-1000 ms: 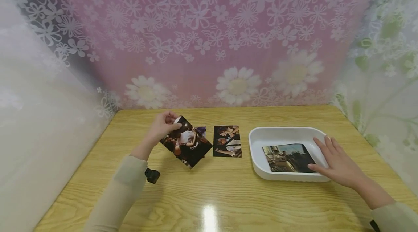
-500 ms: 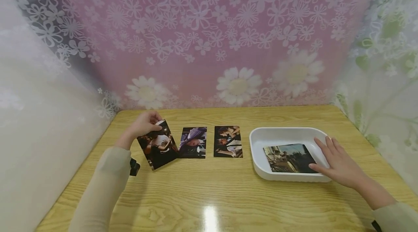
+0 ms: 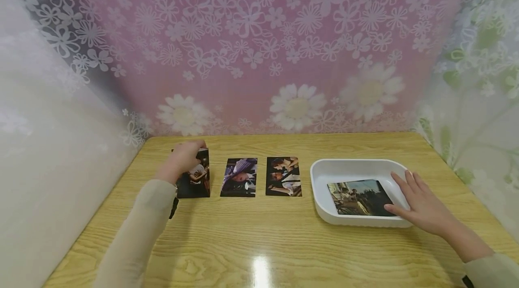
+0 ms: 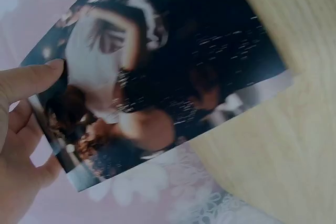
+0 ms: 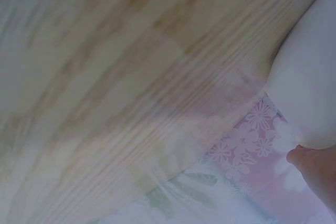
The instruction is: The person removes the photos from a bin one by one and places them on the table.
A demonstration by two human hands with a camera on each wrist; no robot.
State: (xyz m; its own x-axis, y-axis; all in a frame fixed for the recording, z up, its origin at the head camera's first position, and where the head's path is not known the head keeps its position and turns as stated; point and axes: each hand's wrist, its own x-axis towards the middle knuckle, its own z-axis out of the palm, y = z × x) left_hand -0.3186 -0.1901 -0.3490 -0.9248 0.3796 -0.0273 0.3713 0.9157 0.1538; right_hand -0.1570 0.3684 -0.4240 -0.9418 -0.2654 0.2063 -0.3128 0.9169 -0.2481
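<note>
**Ana:** Photo prints, mostly. The left hand (image 3: 183,160) pinches a dark photo (image 3: 194,174) by its top edge, at the left of the table (image 3: 259,243), lower left of centre in the head view. The wrist view shows the thumb on the picture side and the other fingers (image 4: 21,124) curled behind it.

**Ben:** Is the print lying flat?

**Ana:** It looks nearly flat, its lower edge on the wood, just left of the purple-toned photo (image 3: 239,177). A third photo (image 3: 284,176) lies beside that one, so the three form a row.

**Ben:** And the other hand?

**Ana:** The right hand (image 3: 419,204) is spread with straight fingers, resting on the right rim of the white tray (image 3: 324,173), fingertips touching the photo inside the tray (image 3: 358,197). It grips nothing.

**Ben:** How would such a print handle?

**Ana:** My judgement: very light, thin and bendy, with a glossy face that marks easily and slides on the shiny tabletop. A pinch at an edge or corner suits it best; lying flat, it would be hard to lift without sliding a fingertip under one edge.
</note>
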